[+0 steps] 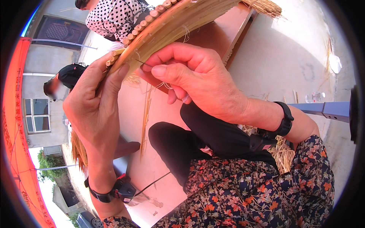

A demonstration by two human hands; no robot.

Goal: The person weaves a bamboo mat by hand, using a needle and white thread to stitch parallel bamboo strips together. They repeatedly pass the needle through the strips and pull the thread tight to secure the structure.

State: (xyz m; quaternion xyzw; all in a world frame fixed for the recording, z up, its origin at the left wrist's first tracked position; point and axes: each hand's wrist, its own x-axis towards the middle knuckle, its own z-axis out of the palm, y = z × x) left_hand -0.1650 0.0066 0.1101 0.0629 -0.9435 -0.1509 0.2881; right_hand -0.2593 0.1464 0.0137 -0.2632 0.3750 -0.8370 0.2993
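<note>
A curved panel of pale straw or reed stalks, with round cut ends along its outer edge, rises from my left hand toward the upper right. My left hand pinches its lower end between thumb and fingers. Close beside it, my right hand is closed on a thin dark needle, thumb against forefinger. The needle's tip points at the panel's inner face; whether it touches is too small to tell. Pale thread hangs looped below my right fingers, and a loose thread end sticks out of the panel.
Behind the panel stands a brown table, with a straw bundle near its far end. Two people sit nearby, one in a polka-dot top. A clear bottle and a blue metal bar are at right. Loose straw lies beside my leg.
</note>
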